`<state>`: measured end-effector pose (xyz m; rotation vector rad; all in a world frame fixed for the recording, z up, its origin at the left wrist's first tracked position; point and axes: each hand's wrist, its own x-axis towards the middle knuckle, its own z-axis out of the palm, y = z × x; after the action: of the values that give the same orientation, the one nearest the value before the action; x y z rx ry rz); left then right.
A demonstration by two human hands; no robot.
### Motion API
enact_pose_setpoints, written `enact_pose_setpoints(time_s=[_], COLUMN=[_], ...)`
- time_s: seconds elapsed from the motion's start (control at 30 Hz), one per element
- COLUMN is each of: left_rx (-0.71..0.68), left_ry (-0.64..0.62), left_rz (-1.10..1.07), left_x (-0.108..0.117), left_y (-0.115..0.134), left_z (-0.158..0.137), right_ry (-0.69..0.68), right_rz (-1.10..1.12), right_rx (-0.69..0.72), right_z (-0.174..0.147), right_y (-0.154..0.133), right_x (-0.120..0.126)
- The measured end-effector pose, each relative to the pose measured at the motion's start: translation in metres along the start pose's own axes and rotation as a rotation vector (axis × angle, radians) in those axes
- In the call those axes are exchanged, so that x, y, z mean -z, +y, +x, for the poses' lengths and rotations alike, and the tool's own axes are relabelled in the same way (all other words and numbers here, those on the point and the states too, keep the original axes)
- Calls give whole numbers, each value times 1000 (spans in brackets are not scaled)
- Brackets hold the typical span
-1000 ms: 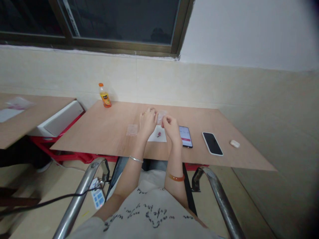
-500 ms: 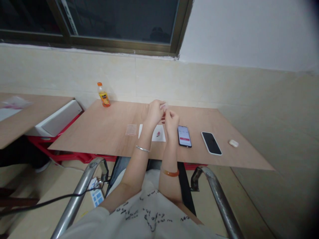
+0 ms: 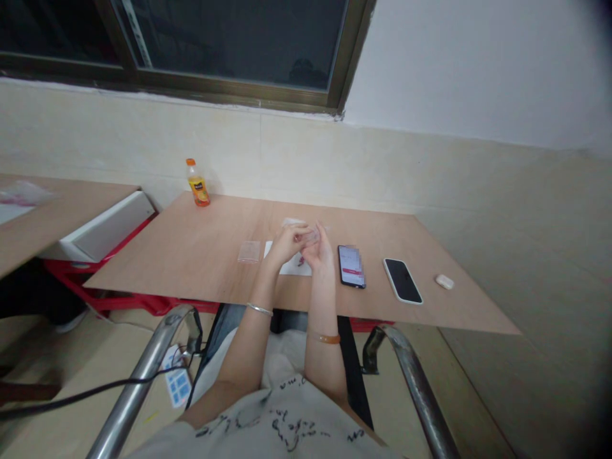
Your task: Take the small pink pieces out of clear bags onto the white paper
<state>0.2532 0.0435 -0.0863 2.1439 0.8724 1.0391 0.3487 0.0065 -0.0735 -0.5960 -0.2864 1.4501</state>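
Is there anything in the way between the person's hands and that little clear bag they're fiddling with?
Nothing visible. The left hand and right hand already pinch the small clear bag between their fingertips, above the white paper.

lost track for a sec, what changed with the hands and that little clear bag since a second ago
Both hands, left and right, rose with the small clear bag pinched between them, then came back down over the white paper. The grip on the bag held. The other bag, two phones and bottle stayed put.
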Motion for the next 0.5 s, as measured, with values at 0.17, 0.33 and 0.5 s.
enact_pose_setpoints(time_s=[0.17, 0.33, 0.5], left_rx=[36, 44, 506], left_ry=[-51, 72, 376], left_rz=[-210, -586, -1258], left_x=[5, 0, -18], left_y=[6, 10, 0], left_z=[-4, -4, -2], right_ry=[61, 204, 392], right_rz=[82, 29, -225], right_rx=[52, 403, 781], right_z=[6, 3, 4], right_y=[5, 7, 21], right_x=[0, -2, -4])
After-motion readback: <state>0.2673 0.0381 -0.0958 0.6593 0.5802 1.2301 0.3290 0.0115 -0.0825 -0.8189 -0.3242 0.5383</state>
